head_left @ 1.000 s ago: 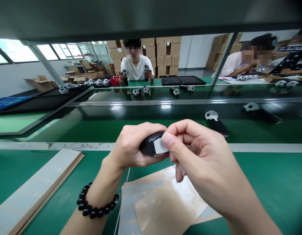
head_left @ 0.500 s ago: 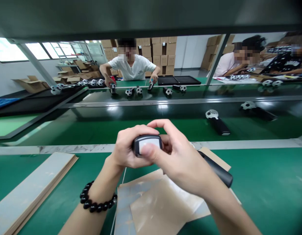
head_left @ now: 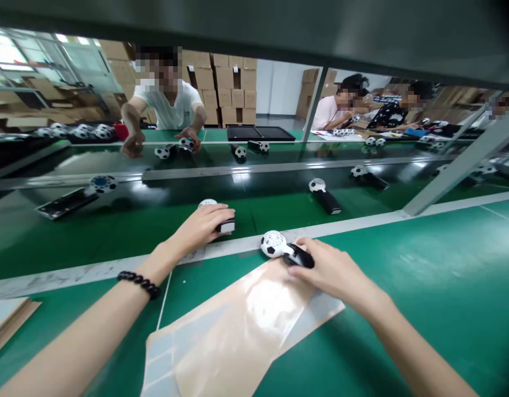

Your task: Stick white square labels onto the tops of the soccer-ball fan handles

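Reaching out over the green belt, my left hand is wrapped over the black handle of a football-headed handheld device. The device's pale end faces me, and its white head shows partly behind my fingers. My right hand grips the dark handle of a second football-headed device, its round white-and-black head pointing left. Beneath it lie brown and pale-blue sticker sheets on the green worktop. A black bead bracelet circles my left wrist.
More football-headed devices lie on the belt, including one at right and one at left. A pale rail edges the worktop. Across the line, a co-worker handles similar devices. A slanting post stands at right.
My hands have separated. The left one has carried its device forward to the belt; the right has let go of it and now holds another device. My view has swung right.
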Demonstrator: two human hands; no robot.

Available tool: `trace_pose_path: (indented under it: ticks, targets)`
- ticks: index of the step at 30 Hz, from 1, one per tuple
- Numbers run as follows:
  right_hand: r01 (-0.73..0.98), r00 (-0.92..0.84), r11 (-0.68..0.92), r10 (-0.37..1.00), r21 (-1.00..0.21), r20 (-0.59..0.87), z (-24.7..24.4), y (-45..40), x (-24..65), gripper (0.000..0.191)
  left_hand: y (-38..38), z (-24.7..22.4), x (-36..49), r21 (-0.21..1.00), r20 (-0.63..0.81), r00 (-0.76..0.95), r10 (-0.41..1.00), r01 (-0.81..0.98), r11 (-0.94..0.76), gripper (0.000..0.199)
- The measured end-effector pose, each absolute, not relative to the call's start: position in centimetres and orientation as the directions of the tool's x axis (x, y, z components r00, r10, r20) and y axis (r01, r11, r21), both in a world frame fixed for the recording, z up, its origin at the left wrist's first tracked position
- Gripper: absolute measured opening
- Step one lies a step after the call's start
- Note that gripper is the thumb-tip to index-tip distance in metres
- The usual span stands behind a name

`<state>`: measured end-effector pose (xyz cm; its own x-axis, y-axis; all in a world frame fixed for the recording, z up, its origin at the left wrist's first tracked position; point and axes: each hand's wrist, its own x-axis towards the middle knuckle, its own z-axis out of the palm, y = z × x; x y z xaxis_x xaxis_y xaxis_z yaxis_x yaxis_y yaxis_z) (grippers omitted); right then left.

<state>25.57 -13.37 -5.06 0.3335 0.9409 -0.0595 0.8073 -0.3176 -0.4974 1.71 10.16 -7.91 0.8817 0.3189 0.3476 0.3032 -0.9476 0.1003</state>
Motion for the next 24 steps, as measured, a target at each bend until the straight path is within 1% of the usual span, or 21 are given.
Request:
trace_pose_path:
  ticks: [2, 4, 7, 9, 10, 11, 12, 13, 14, 16, 17, 18, 20, 21, 23, 24]
  targets:
    - [0.83, 0.325, -0.322, 0.943, -0.456, -0.075, -6.4, -14.1, 25.3, 0.046, 11.6, -8.5, 1.9, 0.124, 0.284, 0.878, 0.385, 0.364, -0.923, 0.029]
    - [0.835, 0.331, -0.324, 0.941, -0.445, -0.064, -7.4, -14.7, 25.0, 0.047, 10.9, -8.4, 1.7, 0.134, 0.225, 0.862, 0.455, 0.435, -0.89, 0.035]
    - [0.796, 0.442, -0.409, 0.896, -0.446, -0.032, -8.1, -16.0, 26.3, 0.046, 5.4, -7.8, 1.1, 0.142, 0.174, 0.837, 0.518, 0.5, -0.855, 0.044]
    - [0.735, 0.577, -0.521, 0.817, -0.434, -0.003, -8.3, -17.1, 28.5, 0.047, -0.8, -8.0, 0.6, 0.163, 0.135, 0.872, 0.471, 0.45, -0.878, 0.052]
    - [0.699, 0.64, -0.576, 0.768, -0.423, 0.013, -8.4, -17.6, 29.7, 0.048, -4.0, -8.5, 0.3, 0.164, 0.092, 0.912, 0.4, 0.382, -0.909, 0.066]
    - [0.667, 0.691, -0.623, 0.722, -0.41, 0.027, -8.5, -18.2, 30.9, 0.048, -7.0, -9.2, -0.1, 0.145, 0.052, 0.953, 0.298, 0.288, -0.947, 0.082]
    - [0.64, 0.727, -0.657, 0.686, -0.398, 0.038, -8.5, -18.7, 32.1, 0.047, -9.7, -10.0, -0.4, 0.12, 0.02, 0.966, 0.258, 0.254, -0.96, 0.093]
    - [0.623, 0.749, -0.678, 0.661, -0.391, 0.048, -8.6, -19.2, 33.0, 0.044, -11.7, -10.9, -0.8, 0.089, 0.036, 0.967, 0.254, 0.25, -0.964, 0.096]
    - [0.612, 0.762, -0.688, 0.645, -0.39, 0.059, -8.7, -19.6, 33.6, 0.042, -13.1, -11.6, -1.1, 0.065, 0.04, 0.964, 0.263, 0.26, -0.964, 0.09]
    - [0.61, 0.767, -0.676, 0.634, -0.414, 0.097, -9.0, -20.3, 33.9, 0.04, -14.2, -12.5, -1.7, 0.03, 0.074, 0.952, 0.297, 0.296, -0.955, 0.064]
    - [0.616, 0.76, -0.654, 0.639, -0.439, 0.117, -9.2, -20.5, 33.6, 0.041, -14.0, -12.6, -2.1, 0.017, 0.09, 0.948, 0.305, 0.305, -0.952, 0.056]
    - [0.623, 0.747, -0.622, 0.653, -0.474, 0.127, -9.4, -20.6, 33.1, 0.04, -13.7, -12.4, -2.4, 0.001, 0.108, 0.945, 0.31, 0.312, -0.95, 0.06]
    - [0.622, 0.706, -0.542, 0.7, -0.565, 0.106, -9.9, -20.4, 31.7, 0.036, -12.8, -11.5, -2.8, -0.035, 0.152, 0.942, 0.3, 0.308, -0.951, 0.075]
    - [0.609, 0.683, -0.501, 0.726, -0.615, 0.084, -10.1, -20.2, 31.0, 0.034, -12.5, -10.8, -2.9, -0.052, 0.186, 0.943, 0.276, 0.29, -0.956, 0.076]
    - [0.565, 0.646, -0.425, 0.761, -0.707, 0.059, -10.3, -19.8, 29.9, 0.033, -12.7, -9.1, -2.4, -0.082, 0.286, 0.943, 0.169, 0.2, -0.976, 0.069]
    - [0.542, 0.637, -0.387, 0.768, -0.746, 0.064, -10.3, -19.9, 29.5, 0.033, -13.2, -8.2, -2.0, -0.097, 0.336, 0.939, 0.07, 0.108, -0.989, 0.062]
